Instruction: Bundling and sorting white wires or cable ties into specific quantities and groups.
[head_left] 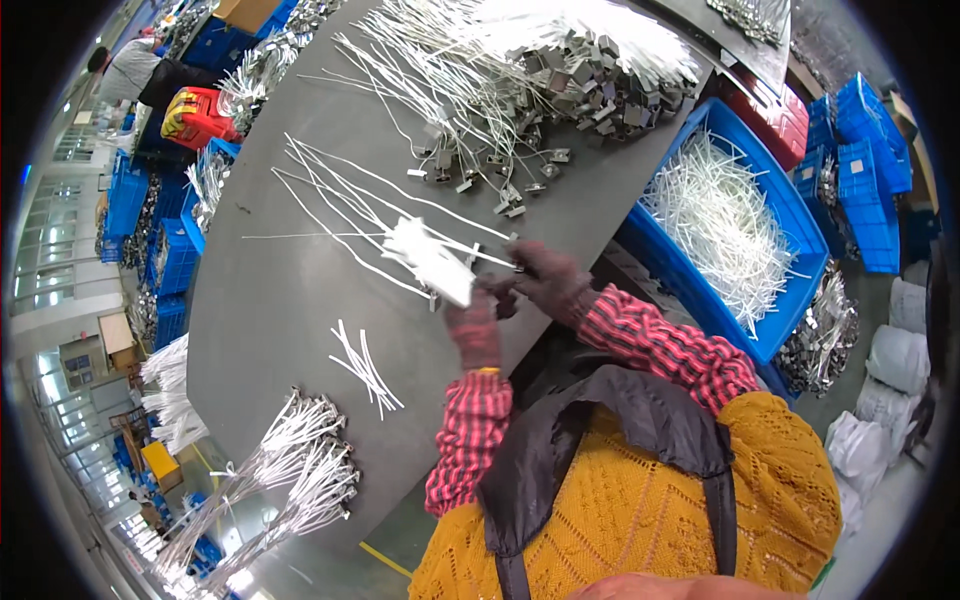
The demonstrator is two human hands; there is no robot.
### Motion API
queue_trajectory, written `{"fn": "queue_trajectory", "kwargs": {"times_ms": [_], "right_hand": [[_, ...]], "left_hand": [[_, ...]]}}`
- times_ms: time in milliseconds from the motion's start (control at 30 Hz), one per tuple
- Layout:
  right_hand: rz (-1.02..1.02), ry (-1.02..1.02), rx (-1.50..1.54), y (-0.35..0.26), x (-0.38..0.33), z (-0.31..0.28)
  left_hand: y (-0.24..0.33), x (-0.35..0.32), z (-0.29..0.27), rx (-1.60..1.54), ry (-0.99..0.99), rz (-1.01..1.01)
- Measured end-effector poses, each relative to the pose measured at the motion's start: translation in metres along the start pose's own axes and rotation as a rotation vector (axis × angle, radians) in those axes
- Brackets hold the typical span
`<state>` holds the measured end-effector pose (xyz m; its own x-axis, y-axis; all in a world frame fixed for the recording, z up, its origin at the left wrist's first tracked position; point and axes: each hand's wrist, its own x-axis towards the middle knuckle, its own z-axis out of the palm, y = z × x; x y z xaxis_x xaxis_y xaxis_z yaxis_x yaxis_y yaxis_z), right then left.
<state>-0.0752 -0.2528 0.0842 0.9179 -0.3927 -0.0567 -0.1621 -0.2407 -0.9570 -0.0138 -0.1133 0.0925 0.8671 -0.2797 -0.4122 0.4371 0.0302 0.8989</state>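
Observation:
My left hand [474, 332], in a dark reddish glove, is closed around the near end of a glaring white bundle [430, 260] of what look like short thin sleeves. Close beside it my gloved right hand [552, 277] has its fingers curled at the metal-tipped ends of some long white wires [345, 222]. What its fingertips pinch is too dark and small to make out. These wires lie spread on the grey table [290, 290], partly beneath the bundle. A few loose white sleeves [365, 370] lie left of my left hand.
A large heap of white wires with square metal ends [600, 90] covers the table's far side. A blue bin [745, 345] of short white sleeves [720, 215] stands right. Tied wire bundles [310, 460] rest at the near left edge. Another person [140, 72] is far left.

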Motion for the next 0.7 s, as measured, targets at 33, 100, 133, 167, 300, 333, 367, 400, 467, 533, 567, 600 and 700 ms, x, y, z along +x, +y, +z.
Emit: {"fn": "queue_trajectory", "kwargs": {"times_ms": [33, 100, 133, 167, 300, 333, 367, 400, 467, 533, 567, 600, 700], "right_hand": [[-0.054, -0.077, -0.058, 0.001, 0.011, 0.002], [-0.160, -0.220, -0.127, 0.005, 0.034, 0.004], [-0.437, 0.011, -0.329, 0.010, 0.044, -0.002], [-0.332, 0.032, -0.437, 0.017, 0.056, -0.013], [-0.037, -0.031, -0.791, 0.053, 0.093, -0.042], [-0.030, -0.067, -0.839, 0.061, 0.095, -0.043], [-0.046, -0.094, -0.859, 0.067, 0.091, -0.041], [-0.092, -0.123, -0.871, 0.070, 0.083, -0.039], [-0.075, -0.179, -0.845, 0.069, 0.056, -0.034], [0.050, -0.236, -0.769, 0.056, 0.014, -0.033], [0.114, -0.278, -0.744, 0.047, -0.004, -0.034], [0.106, -0.267, -0.712, 0.038, -0.019, -0.036], [0.034, -0.209, -0.631, 0.013, -0.049, -0.045]], "left_hand": [[0.005, 0.007, -0.011, 0.009, 0.152, -0.016], [0.022, 0.012, -0.042, 0.011, 0.222, -0.025], [0.027, 0.014, -0.054, 0.041, 0.311, 0.018], [0.033, 0.016, -0.066, 0.045, 0.356, 0.019], [0.042, 0.023, -0.086, -0.202, 0.290, -0.051], [0.042, 0.024, -0.086, -0.281, 0.266, -0.050], [0.041, 0.025, -0.082, -0.379, 0.196, -0.066], [0.041, 0.024, -0.078, -0.325, 0.133, -0.032], [0.039, 0.025, -0.061, -0.344, 0.011, -0.109], [0.032, 0.022, -0.034, -0.220, -0.173, -0.011], [0.025, 0.022, -0.014, -0.155, -0.114, -0.081], [0.018, 0.022, 0.005, -0.110, -0.109, -0.106], [-0.012, 0.023, 0.074, -0.131, -0.090, -0.255]]}}
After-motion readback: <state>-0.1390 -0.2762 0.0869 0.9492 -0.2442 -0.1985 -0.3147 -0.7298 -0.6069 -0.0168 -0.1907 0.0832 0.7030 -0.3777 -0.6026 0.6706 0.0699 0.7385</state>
